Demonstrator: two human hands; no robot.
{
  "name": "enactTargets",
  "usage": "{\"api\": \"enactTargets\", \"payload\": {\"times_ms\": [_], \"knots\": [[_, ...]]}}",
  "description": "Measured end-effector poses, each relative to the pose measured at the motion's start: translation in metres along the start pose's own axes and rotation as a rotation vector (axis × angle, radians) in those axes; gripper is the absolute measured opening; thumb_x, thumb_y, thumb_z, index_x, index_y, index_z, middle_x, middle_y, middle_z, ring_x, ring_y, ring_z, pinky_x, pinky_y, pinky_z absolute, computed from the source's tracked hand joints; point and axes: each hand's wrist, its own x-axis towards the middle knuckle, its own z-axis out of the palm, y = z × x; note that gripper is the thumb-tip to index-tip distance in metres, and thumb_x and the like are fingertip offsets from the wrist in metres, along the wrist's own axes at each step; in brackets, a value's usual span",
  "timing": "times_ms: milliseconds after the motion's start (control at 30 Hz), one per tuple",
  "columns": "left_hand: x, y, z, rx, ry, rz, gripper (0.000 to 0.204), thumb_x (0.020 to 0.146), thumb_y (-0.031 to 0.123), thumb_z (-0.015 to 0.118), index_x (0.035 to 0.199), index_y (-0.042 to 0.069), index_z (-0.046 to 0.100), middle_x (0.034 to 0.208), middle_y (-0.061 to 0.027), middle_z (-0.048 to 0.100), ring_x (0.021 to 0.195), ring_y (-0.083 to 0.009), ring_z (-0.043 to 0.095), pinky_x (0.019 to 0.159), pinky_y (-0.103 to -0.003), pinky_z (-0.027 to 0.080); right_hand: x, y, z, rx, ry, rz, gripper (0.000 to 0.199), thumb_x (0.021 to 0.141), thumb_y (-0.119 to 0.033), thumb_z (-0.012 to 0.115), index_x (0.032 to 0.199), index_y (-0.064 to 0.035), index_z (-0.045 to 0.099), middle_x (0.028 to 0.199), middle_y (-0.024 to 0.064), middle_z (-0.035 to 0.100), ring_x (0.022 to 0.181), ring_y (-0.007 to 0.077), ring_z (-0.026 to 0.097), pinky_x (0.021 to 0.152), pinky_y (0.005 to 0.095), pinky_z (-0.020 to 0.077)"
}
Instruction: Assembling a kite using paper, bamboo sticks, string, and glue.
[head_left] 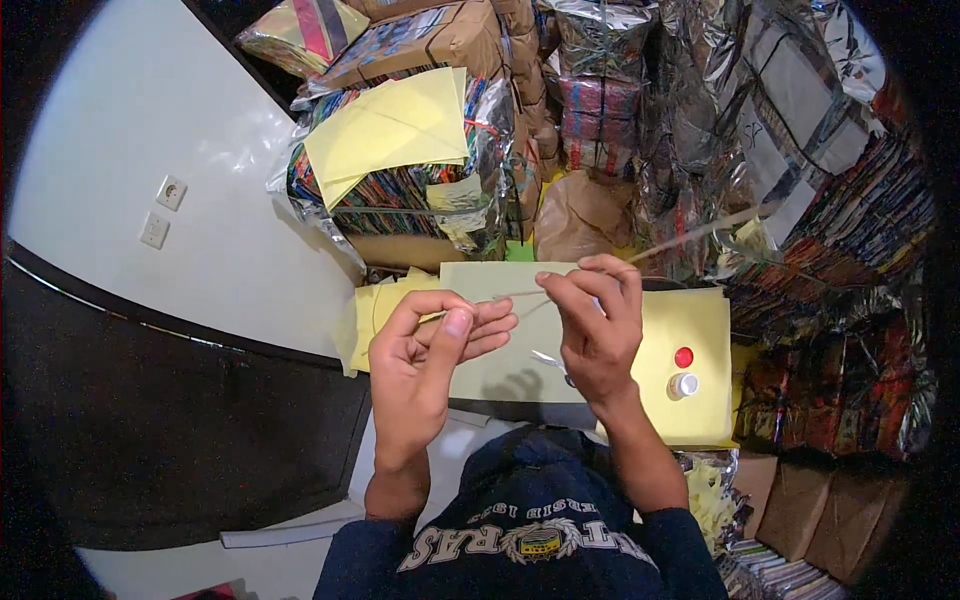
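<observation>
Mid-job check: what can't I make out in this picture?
Thin strip, head view: far length blurred; part is hidden by the right hand.
Silver metal tool, head view: largely covered by the right hand; kind unclear.
Left hand, head view: its own fingers hide whether it grips the strip.
White bottle, head view: label too small.

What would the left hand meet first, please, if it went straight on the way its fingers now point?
Probably the right hand, across a small gap, perhaps brushing the thin strand between them; depth is unclear from this single view.
</observation>
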Motion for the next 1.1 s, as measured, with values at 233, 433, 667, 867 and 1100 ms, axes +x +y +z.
{"api": "enactTargets", "payload": {"times_ms": [233, 433, 667, 867, 1100], "knots": [[0.006, -0.009, -0.012, 0.118, 0.054, 0.062, 0.017, 0.109, 0.009, 0.056, 0.115, -0.006, 0.060, 0.103, -0.0223, 0.076, 0.093, -0.0248, 0.076, 0.085, -0.036, 0.063, 0.009, 0.009, -0.013, 0.095, -0.240, -0.018, 0.055, 0.075, 0.003, 0.071, 0.127, -0.0157, 0.074, 0.094, 0.0054, 0.063, 0.090, 0.0262, 0.062, 0.083, 0.0422, 0.0501], [0.008, -0.016, -0.020, 0.152, 0.084, 0.036, 0.017, 0.108, 0.009, 0.059, 0.114, -0.006, 0.064, 0.099, -0.0175, 0.076, 0.088, -0.0196, 0.074, 0.081, -0.032, 0.061, 0.015, 0.008, -0.016, 0.080, -0.242, -0.036, 0.047, 0.079, 0.008, 0.072, 0.121, -0.0123, 0.077, 0.089, 0.0065, 0.062, 0.078, 0.0254, 0.056, 0.071, 0.0371, 0.0456], [0.013, -0.018, -0.032, 0.242, 0.146, 0.019, 0.017, 0.105, 0.009, 0.066, 0.114, -0.006, 0.069, 0.097, -0.0145, 0.076, 0.086, -0.0160, 0.073, 0.080, -0.030, 0.060, 0.016, 0.015, -0.026, 0.043, -0.353, -0.056, 0.046, 0.080, -0.002, 0.075, 0.124, -0.0177, 0.075, 0.093, 0.0043, 0.063, 0.087, 0.0247, 0.060, 0.076, 0.0393, 0.0446], [0.014, -0.017, -0.040, 0.285, 0.148, 0.000, 0.017, 0.104, 0.009, 0.068, 0.114, -0.005, 0.070, 0.096, -0.0129, 0.077, 0.086, -0.0151, 0.073, 0.080, -0.028, 0.059, 0.015, 0.022, -0.027, 0.007, -0.382, -0.098, 0.049, 0.076, 0.000, 0.074, 0.122, -0.0174, 0.075, 0.091, 0.0037, 0.062, 0.086, 0.0246, 0.059, 0.075, 0.0388, 0.0431], [0.017, -0.016, -0.050, 0.250, 0.079, 0.046, 0.010, 0.104, 0.008, 0.066, 0.106, -0.002, 0.069, 0.102, -0.0091, 0.071, 0.089, -0.0133, 0.066, 0.080, -0.028, 0.055, 0.011, 0.026, -0.025, -0.039, -0.422, -0.107, 0.047, 0.075, 0.001, 0.073, 0.119, -0.0174, 0.075, 0.093, 0.0029, 0.063, 0.089, 0.0233, 0.060, 0.076, 0.0385, 0.0420]]}}
